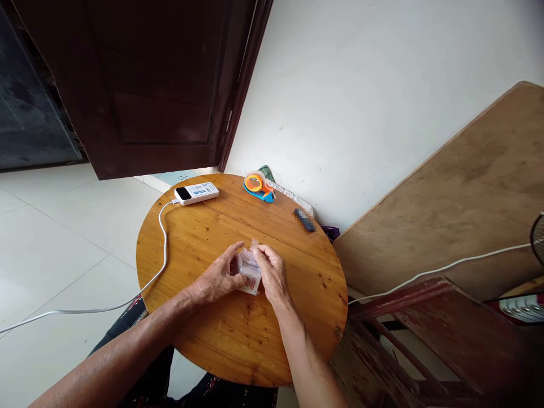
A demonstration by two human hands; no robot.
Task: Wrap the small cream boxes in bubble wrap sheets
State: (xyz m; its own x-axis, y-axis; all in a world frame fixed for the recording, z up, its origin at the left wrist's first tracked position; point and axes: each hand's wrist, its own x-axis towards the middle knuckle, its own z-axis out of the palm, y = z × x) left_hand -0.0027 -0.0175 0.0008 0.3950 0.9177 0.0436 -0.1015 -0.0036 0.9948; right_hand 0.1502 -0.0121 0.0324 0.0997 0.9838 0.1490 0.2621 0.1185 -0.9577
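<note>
A small clear plastic packet [249, 272] with a white and red label lies at the middle of a round wooden table [212, 334]. My left hand [219, 276] grips the packet's left side, thumb stretched toward its top. My right hand [272, 272] pinches the packet's upper right corner, where a bit of clear plastic sticks up. Both hands rest on the tabletop. What is inside the packet I cannot make out.
A white device [196, 193] with a white cable [162, 238] lies at the table's far left. An orange and blue tape dispenser [258, 186] and a dark flat object [305, 220] sit at the far edge. A wooden board [463, 192] and dark red wooden furniture [429, 334] stand right.
</note>
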